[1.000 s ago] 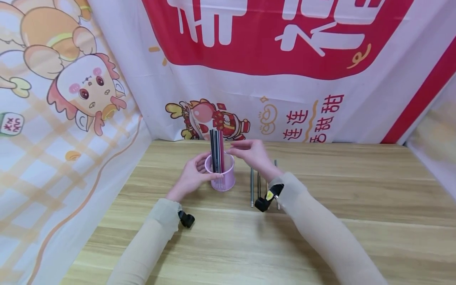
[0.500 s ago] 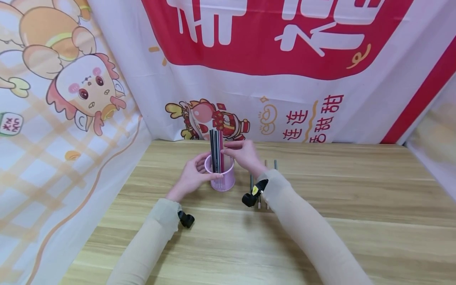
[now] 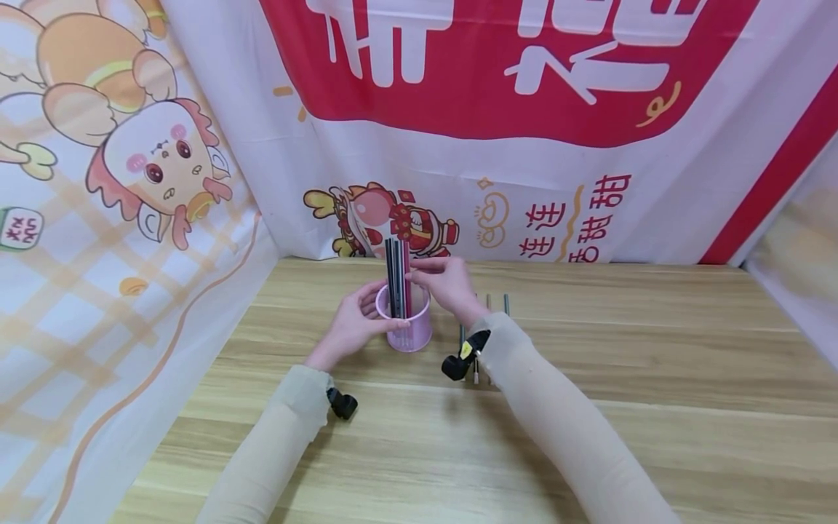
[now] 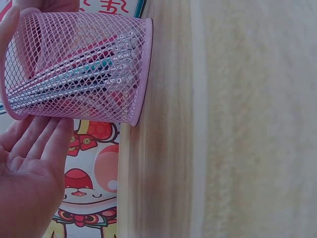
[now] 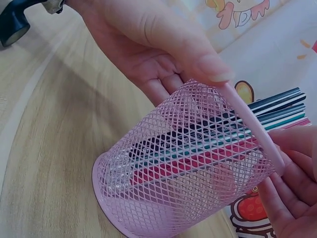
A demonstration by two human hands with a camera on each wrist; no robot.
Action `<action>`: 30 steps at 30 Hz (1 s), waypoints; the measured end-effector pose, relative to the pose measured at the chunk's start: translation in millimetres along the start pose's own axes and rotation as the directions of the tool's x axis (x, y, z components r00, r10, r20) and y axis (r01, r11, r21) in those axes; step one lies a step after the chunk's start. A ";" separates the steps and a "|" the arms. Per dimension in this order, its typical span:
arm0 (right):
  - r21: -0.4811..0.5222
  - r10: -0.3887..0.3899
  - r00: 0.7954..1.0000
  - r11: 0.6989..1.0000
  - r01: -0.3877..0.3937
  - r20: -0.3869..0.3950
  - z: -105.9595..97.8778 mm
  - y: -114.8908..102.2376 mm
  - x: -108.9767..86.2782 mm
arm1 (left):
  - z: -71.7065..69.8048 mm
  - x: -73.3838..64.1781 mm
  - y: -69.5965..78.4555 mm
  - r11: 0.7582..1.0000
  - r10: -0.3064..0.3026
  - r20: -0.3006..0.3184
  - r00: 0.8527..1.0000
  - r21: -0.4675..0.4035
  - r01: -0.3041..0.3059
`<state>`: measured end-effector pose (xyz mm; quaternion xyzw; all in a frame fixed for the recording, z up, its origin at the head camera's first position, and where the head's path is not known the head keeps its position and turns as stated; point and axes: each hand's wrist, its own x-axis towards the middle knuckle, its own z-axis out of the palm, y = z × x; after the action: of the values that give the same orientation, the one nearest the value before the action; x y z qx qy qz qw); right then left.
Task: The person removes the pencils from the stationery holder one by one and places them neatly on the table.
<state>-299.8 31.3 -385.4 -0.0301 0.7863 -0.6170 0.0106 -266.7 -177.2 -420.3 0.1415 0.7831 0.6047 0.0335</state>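
A pink mesh pen cup [image 3: 419,331] stands upright on the table with several pencils [image 3: 396,273] in it, dark ones, a teal one and a red one. My left hand [image 3: 350,324] holds the cup from the left, thumb across the front rim and fingers behind the wall. At the right rim is my right hand [image 3: 448,287], its fingertips right at the red pencil [image 3: 407,280]. In the right wrist view, the right hand [image 5: 292,193] has its thumb beside the pencil shafts and its other fingers outside the cup. Clear pencil ends [image 4: 124,62] show through the mesh near the base.
More pencils [image 3: 506,304] lie on the wooden table [image 3: 406,451] right of the cup, partly hidden under my right wrist. A printed cloth [image 3: 275,182] hangs behind the table, and another [image 3: 196,306] covers the left side.
My right hand has moved slightly left, to the red pencil, and its forearm has swung left over the loose pencils. The left hand and cup stay put.
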 end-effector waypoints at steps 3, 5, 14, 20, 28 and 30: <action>0.002 -0.003 1.000 1.000 0.003 0.000 0.8 0.6 0.3 | 0.3 -0.5 0.4 1.000 0.001 -0.001 1.000 0.001 -0.001; 0.003 -0.004 1.000 1.000 0.004 0.000 1.3 0.7 0.5 | 0.4 -0.4 0.0 1.000 0.001 -0.001 1.000 0.003 -0.001; 0.009 -0.014 1.000 1.000 0.014 -0.004 1.6 0.6 -0.4 | 0.5 0.1 -1.4 1.000 -0.005 0.002 1.000 0.007 0.005; 0.007 -0.013 1.000 1.000 0.013 -0.024 0.6 -0.7 -0.8 | 1.2 1.2 -2.8 1.000 -0.002 -0.005 1.000 0.000 0.002; 0.037 -0.030 0.999 0.999 0.031 -0.032 -0.6 -1.0 -0.9 | 0.6 1.0 -3.6 1.000 -0.007 -0.006 1.000 -0.004 0.006; 0.055 -0.039 0.999 0.998 0.041 -0.034 -1.1 -0.9 -1.0 | 0.4 1.0 -3.6 1.000 -0.008 -0.006 1.000 0.001 0.008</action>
<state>-298.8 32.2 -384.3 -0.0355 0.7680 -0.6393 -0.0138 -268.2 -177.4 -423.8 0.1367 0.7839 0.6047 0.0334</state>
